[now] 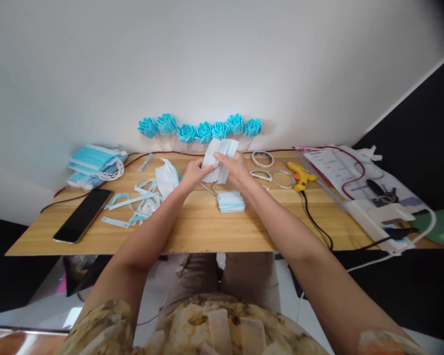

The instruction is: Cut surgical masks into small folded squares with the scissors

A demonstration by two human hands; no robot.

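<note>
A wooden table (192, 239) runs across the view, its straight front edge just before the person's lap. A band of wood grain along that edge gives room between the forearms. Near the left front corner a phone (83, 216) lies slantwise; at the right, a white power strip (373, 227) reaches the front edge, its cords hanging past it.

Farther in, a small stack of folded mask pieces (231, 201) sits between the forearms, close to the right one. Cut strips (133, 209) lie loosely tangled left of the left forearm. Above the table, past the stack, the left hand (195, 172) and right hand (236, 166) both grip a pleated white sheet (210, 154), thumbs on its face.

A yellow glue gun (301, 178) lies right of the right hand, well apart, with tape rolls between. Toward the back left is a pile of blue masks (92, 159). Along the rear edge, seven blue flowers (204, 131) line the white wall (222, 64), leaving little depth beyond the sheet.
</note>
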